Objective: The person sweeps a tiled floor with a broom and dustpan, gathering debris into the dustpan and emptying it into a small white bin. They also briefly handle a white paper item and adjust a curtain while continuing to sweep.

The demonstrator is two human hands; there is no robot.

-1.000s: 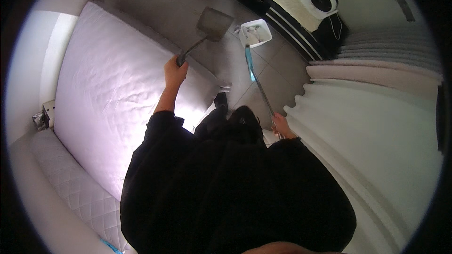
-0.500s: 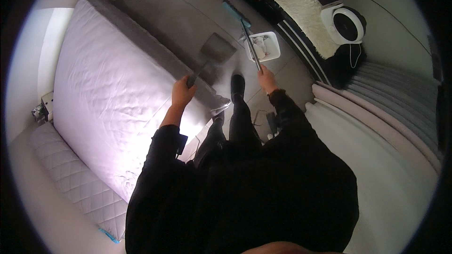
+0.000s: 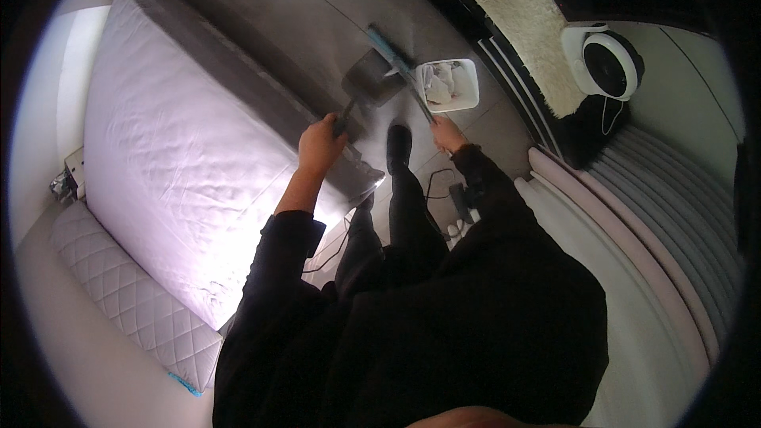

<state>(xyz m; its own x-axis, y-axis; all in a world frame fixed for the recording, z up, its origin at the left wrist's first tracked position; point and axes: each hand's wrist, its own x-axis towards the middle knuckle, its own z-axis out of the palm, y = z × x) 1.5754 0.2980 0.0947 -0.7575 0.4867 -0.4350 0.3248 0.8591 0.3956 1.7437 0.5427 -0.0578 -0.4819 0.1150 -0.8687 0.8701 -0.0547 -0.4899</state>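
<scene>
My left hand is closed round the handle of a dark dustpan, whose pan lies at floor level just left of the bin. A long-handled broom with a teal head is gripped in my right hand. Its bristles are at the far right edge of the dustpan, and something small and pale shows beside the head. The white bin stands right of the broom handle, with crumpled white paper or plastic inside.
A bed with a pale lilac sheet fills the left. Grey floor tiles stretch ahead. A black cord and a power strip lie by my legs. At right are a white fan, a cream fur rug and a grey curtain.
The broom head has swung left and nearer, from beyond the bin to the dustpan's edge. My left hand has shifted right with the dustpan.
</scene>
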